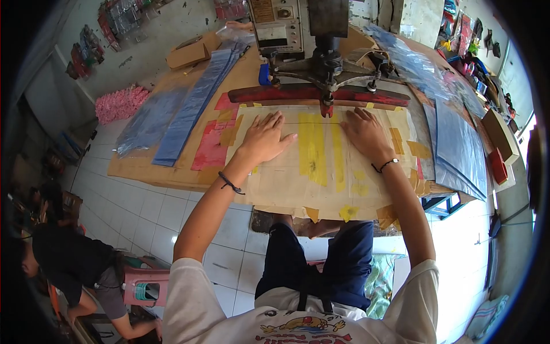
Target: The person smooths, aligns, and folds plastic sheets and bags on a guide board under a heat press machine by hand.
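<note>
My left hand (265, 137) lies flat with its thumb spread on a beige sheet (275, 180) patched with yellow and brown tape. On the sheet's right side my right hand (366, 135) also rests flat, fingers pointing towards the machine. Between the hands run yellow tape strips (313, 149). Just beyond my fingertips is the red bar (286, 93) of a press machine (327, 66), raised on a black metal bracket. Whether a thin clear film lies under my hands, I cannot make out.
Blue plastic sheets lie on the left (195, 109) and right (458, 149) of the table. A control box (278, 28) stands behind the press. A cardboard box (192, 53) and a pink bundle (121, 103) are farther left. Another person (74, 264) sits low at left, near a pink stool (146, 285).
</note>
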Motion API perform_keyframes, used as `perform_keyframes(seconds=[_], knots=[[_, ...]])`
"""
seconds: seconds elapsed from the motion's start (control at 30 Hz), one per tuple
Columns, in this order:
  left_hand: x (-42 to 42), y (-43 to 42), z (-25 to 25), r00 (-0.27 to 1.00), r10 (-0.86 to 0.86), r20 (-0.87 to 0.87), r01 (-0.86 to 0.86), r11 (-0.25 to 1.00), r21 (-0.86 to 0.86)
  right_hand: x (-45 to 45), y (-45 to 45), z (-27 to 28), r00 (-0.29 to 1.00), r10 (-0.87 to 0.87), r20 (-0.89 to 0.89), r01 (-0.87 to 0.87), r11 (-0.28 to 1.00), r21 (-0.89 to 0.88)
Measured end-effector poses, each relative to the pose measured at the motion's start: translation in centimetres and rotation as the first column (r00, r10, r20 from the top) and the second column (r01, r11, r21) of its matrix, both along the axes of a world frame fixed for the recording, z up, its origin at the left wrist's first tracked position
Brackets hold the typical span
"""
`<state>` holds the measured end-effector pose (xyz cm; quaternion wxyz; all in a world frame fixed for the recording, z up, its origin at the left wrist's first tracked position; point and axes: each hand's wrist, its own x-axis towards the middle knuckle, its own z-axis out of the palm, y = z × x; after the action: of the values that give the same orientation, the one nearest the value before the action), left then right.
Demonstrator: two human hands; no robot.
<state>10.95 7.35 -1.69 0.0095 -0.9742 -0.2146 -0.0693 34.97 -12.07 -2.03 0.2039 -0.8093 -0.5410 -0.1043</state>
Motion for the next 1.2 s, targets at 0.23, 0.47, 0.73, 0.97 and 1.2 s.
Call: perform_keyframes(seconds=[0.23, 0.47, 0.73, 0.97, 1.2], knots=[[-0.8, -0.2, 0.3, 0.998, 0.038, 0.04, -0.038, 0.999, 0.003, 0.5, -1.1, 0.0, 0.991, 0.122, -0.046, -0.116, 0.987, 0.112], [-0.6, 0.2, 0.1, 0.996, 0.063, 0.067, -0.068, 0.995, 0.078, 0.5, -0.4, -0.3, 0.989, 0.125, -0.079, -0.117, 0.988, 0.105], [-0.3, 1.4, -0.4, 0.997, 0.047, 0.068, -0.045, 0.999, -0.024, 0.1, -0.5, -0.1, 0.995, 0.091, -0.033, -0.089, 0.994, 0.058], [-0.3, 1.7, -0.3, 0.997, 0.066, 0.043, -0.064, 0.997, -0.053, 0.7, -0.5, -0.3, 0.995, 0.027, -0.098, -0.026, 1.0, 0.011], [-0.5, 1.4, 0.4, 0.995, 0.092, 0.025, -0.09, 0.993, -0.071, 1.0, -0.6, -0.5, 0.994, 0.05, -0.095, -0.048, 0.999, 0.026]])
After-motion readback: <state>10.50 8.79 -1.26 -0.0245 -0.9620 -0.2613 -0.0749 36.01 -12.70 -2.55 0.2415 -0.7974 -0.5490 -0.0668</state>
